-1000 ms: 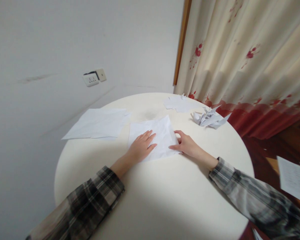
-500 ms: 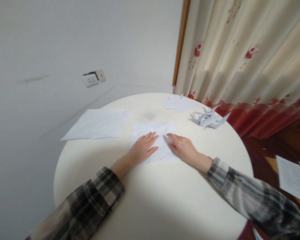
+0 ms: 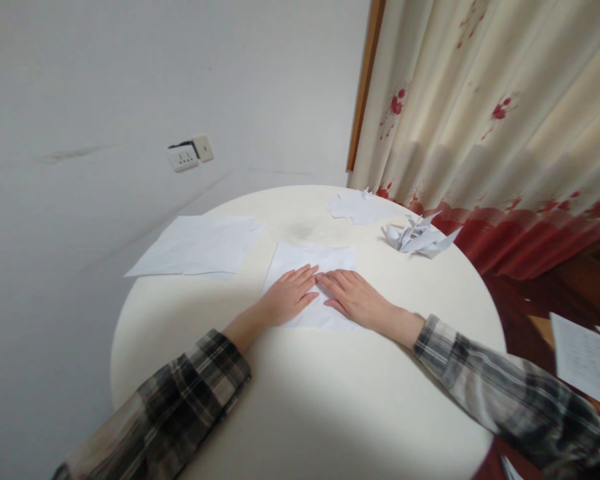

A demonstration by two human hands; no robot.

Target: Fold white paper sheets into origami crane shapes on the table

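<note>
Larger white sheets at bench's left edge, corner overhanging; flat paper pieces at far edge, crumpled paper pile far right. Square paper flat mid-bench, under both hands. Left hand and right hand palm-down on it, open, fingertips meeting or nearly, can't tell contact; neither clamped. Bare bench between square paper and near edge; wall close beyond left side.
</note>
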